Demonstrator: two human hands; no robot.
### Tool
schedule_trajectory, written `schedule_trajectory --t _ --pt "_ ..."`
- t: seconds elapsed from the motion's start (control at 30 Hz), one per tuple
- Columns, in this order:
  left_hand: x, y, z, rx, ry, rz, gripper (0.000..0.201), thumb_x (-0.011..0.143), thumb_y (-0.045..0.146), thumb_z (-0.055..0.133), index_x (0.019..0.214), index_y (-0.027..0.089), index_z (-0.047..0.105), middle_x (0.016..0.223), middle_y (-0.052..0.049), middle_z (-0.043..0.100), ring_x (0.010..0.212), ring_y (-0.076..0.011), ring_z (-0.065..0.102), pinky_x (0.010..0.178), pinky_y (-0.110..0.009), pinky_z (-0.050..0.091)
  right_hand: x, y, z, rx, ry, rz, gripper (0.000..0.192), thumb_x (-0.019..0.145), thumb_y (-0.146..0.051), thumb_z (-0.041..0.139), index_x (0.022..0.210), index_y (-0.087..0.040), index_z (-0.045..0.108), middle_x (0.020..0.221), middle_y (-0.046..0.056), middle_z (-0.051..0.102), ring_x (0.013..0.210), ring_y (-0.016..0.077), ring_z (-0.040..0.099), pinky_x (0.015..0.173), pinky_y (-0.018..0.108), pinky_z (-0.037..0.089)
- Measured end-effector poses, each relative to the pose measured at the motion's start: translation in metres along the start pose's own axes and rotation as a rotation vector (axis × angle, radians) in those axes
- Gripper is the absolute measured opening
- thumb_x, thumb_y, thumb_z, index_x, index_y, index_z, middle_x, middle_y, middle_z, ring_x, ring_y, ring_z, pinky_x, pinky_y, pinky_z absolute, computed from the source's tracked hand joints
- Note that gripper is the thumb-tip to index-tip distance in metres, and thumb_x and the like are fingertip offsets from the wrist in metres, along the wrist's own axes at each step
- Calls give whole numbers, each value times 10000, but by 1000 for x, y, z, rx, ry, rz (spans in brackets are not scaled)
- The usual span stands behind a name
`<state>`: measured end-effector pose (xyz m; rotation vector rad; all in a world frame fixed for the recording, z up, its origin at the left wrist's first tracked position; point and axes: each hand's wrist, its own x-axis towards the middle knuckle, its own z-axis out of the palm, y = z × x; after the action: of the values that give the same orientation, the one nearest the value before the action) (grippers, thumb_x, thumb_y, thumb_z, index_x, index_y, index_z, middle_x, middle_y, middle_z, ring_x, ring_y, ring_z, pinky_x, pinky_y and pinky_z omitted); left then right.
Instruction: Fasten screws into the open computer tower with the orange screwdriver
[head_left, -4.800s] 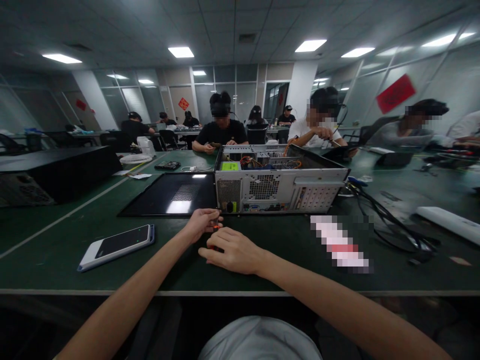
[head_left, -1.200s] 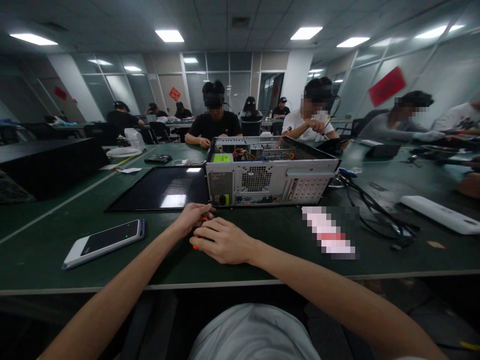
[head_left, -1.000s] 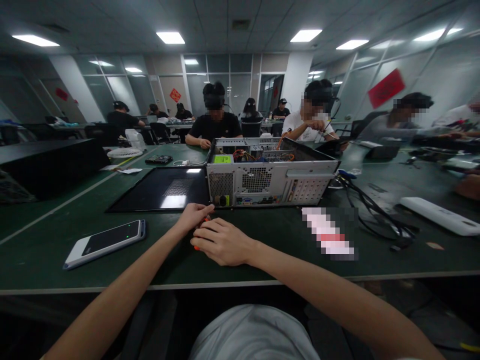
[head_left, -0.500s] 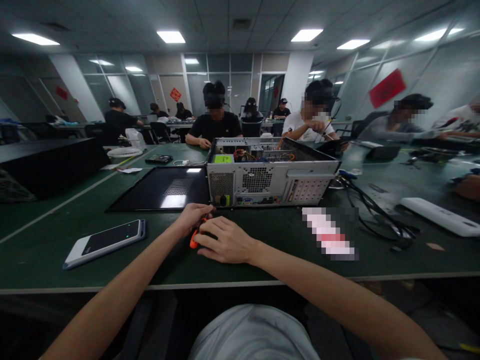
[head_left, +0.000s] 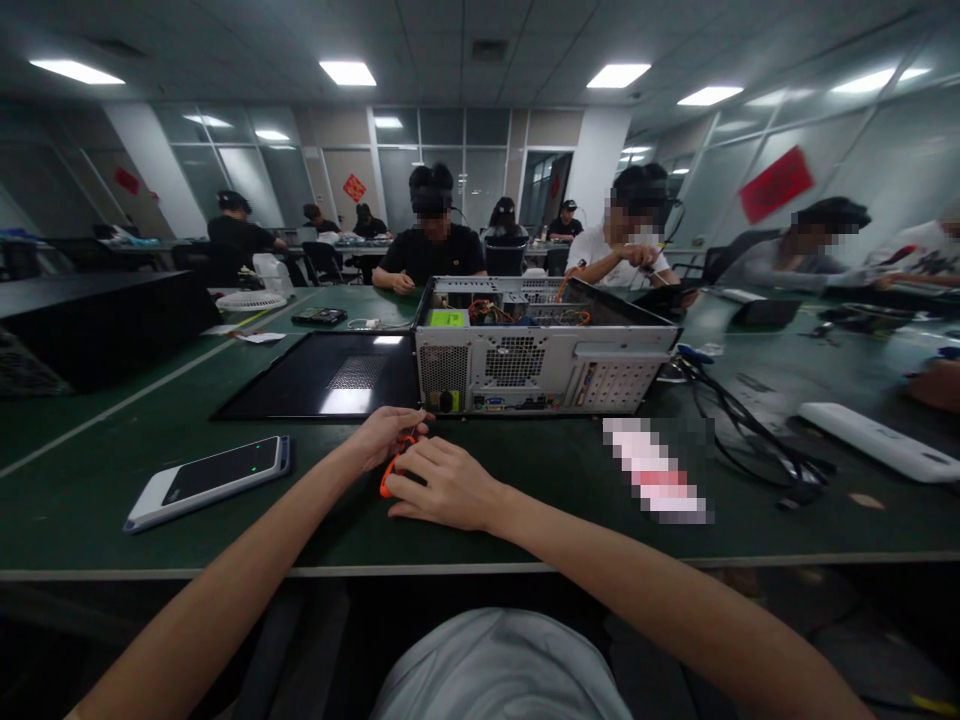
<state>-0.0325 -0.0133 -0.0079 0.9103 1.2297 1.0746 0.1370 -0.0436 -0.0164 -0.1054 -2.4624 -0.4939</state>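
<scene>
**Hands on small orange tool, front of PC case**

Since approx 1 s ago, more orange shows left of the knuckles; hands barely shifted otherwise. Left hand point(head_left: 386, 435) and right hand point(head_left: 442, 482) meet on counter point(head_left: 97, 480), just before open PC case point(head_left: 544, 362). Both sets of fingers curl narrow round orange tool point(head_left: 388, 474), likely bracing it w/ two hands for control. Tool: small, bright orange, curved edge visible, rest hidden under right hand. Phone point(head_left: 208, 481) lies well left; side panel point(head_left: 322, 377) flat beside case.
</scene>
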Motion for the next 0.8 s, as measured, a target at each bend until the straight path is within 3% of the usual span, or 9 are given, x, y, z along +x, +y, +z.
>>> schedule_trajectory --t 0.2,0.37,0.53,0.67,0.8 --pt "0 2 0 -44 -6 -31 62 819 158 674 811 100 692 597 -7 605 450 -74 520 428 -179 385 4 -1 5 0 -7 18 440 956 -588 477 1004 -180 635 956 76 631 900 203 548 863 352 411" --pt "3 0 -1 -41 -23 -33 70 825 174 661 815 110 688 609 -7 612 468 -76 533 451 -181 392 6 -1 4 -49 26 26 307 1003 -448 473 958 -190 632 905 58 622 859 190 542 820 333 410" --pt "14 -9 -4 132 1 67 233 806 358 695 775 127 682 618 -7 620 449 -80 512 438 -196 353 3 -1 -1 -7 68 16 201 979 -311 499 958 -171 641 960 65 628 906 194 545 822 320 423" --pt "21 -12 -7 288 98 150 297 789 421 699 719 134 660 548 20 556 413 -82 479 419 -205 325 0 -1 -2 33 49 6 153 919 -248 528 967 -173 651 1040 81 620 983 208 534 866 341 425" --pt "19 -11 -6 271 89 140 275 791 404 700 723 142 653 531 31 527 389 -77 451 392 -197 283 -1 -1 -1 42 -5 -3 142 854 -244 555 913 -168 660 1006 81 627 950 223 518 835 359 428"
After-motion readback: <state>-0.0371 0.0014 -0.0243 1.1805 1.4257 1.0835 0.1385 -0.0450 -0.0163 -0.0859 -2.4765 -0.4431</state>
